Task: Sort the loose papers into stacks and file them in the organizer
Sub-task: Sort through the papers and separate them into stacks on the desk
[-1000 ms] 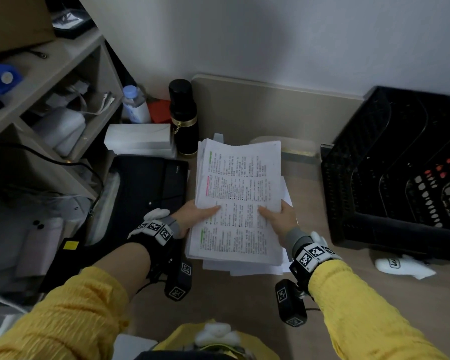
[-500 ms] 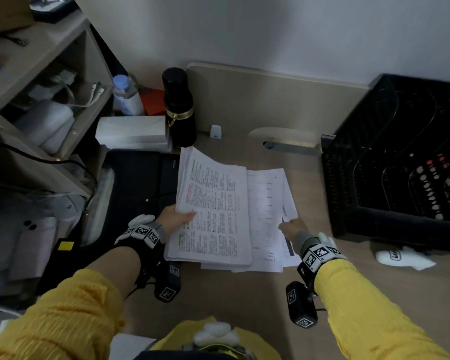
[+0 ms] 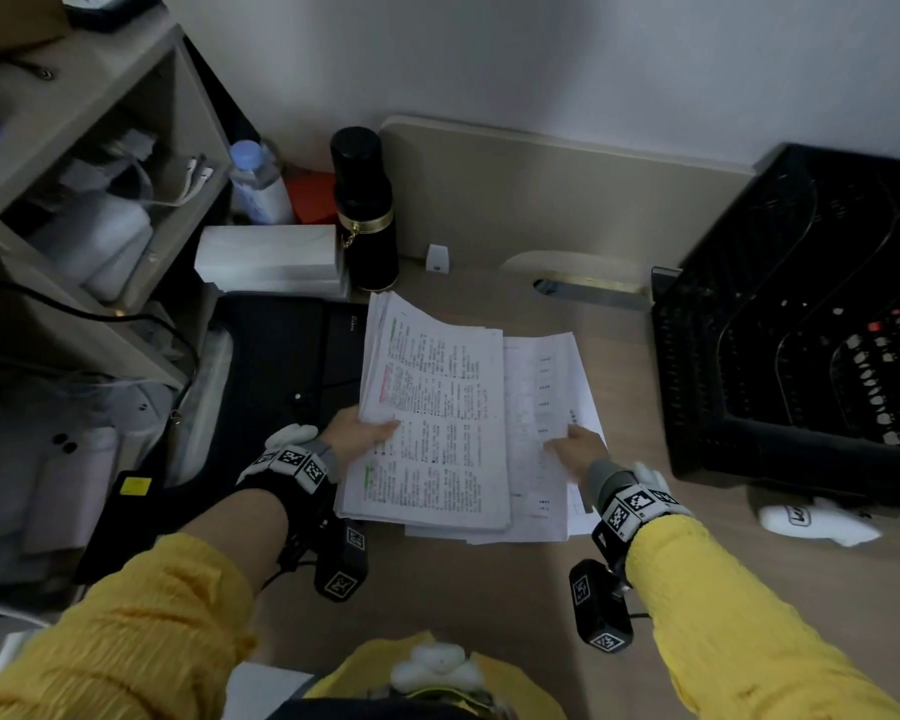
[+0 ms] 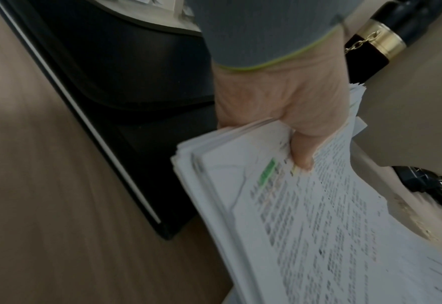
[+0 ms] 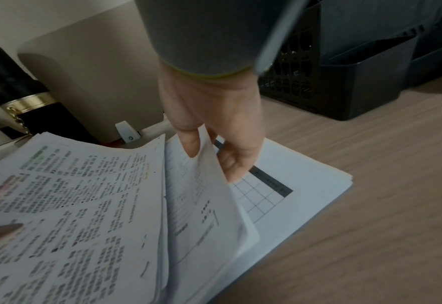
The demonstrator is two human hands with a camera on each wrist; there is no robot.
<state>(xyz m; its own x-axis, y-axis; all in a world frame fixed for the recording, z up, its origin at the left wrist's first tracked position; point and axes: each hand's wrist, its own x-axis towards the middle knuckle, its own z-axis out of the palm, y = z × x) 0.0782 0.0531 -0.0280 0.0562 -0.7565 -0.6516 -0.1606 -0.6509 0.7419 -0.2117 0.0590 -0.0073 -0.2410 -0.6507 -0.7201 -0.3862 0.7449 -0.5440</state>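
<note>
Both hands work a pile of printed papers at mid-frame on the table.

The left hand [image 4: 279, 98] grips a thick printed bundle [image 3: 432, 418], thumb on top. Only the right wrist view shows the right hand [image 5: 214, 123] pinching a single sheet [image 5: 201, 195] lifted off a gridded page [image 5: 261, 197]. The black mesh organizer [image 3: 801, 324] stands at right, apart from the pile.

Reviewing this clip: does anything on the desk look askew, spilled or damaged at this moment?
Nothing looks spilled or damaged. The papers are uneven: the bundle gripped by the left hand sits offset from the lower sheets, whose edges fan out beneath it, while the right hand lifts one sheet. That fits mid-sorting. The black organizer holds no papers that I can see.
</note>
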